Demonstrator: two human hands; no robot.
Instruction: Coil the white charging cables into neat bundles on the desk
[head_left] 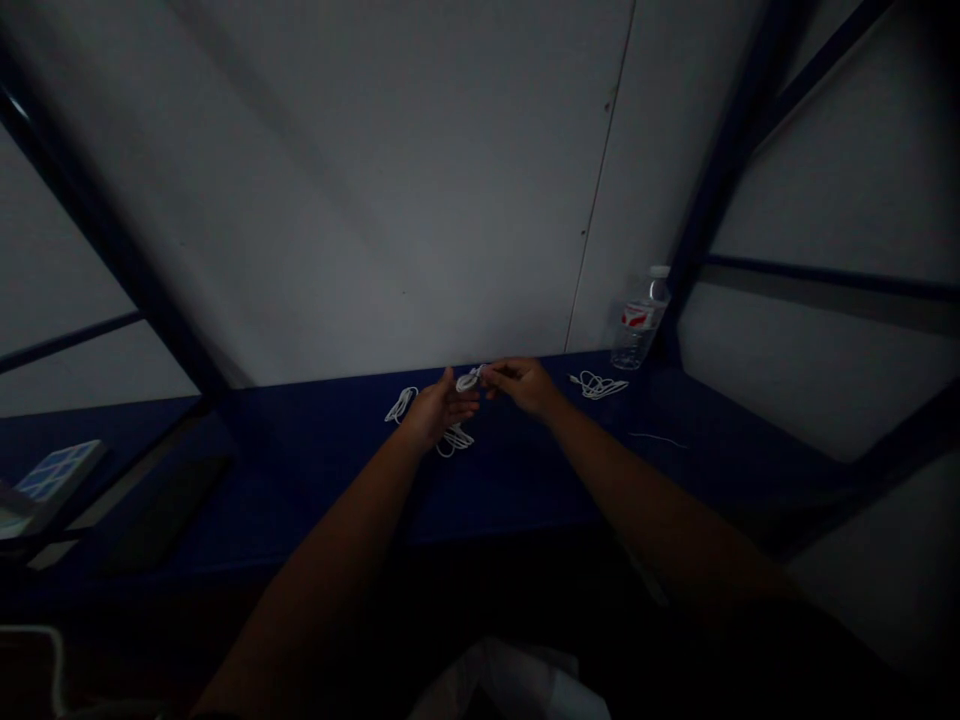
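Observation:
A coiled white cable (466,383) is held up over the blue shelf (300,480). My left hand (436,410) holds the coil between thumb and fingers, palm turned inward. Beside it, my right hand (525,386) pinches the cable near one end with its fingertips; the exact grip is too dark to make out. One white cable bundle (400,404) lies on the shelf just left of my left hand. Loops of white cable (455,441) show below that hand, partly hidden by it. Another white cable bundle (598,385) rests to the right of my right hand.
A clear plastic bottle (640,322) with a red and white label stands at the back right corner. A thin white strand (658,438) lies on the right. Blue metal posts (112,220) frame the shelf; a pale wall (405,180) closes the back. At left is a blue-and-white box (56,478).

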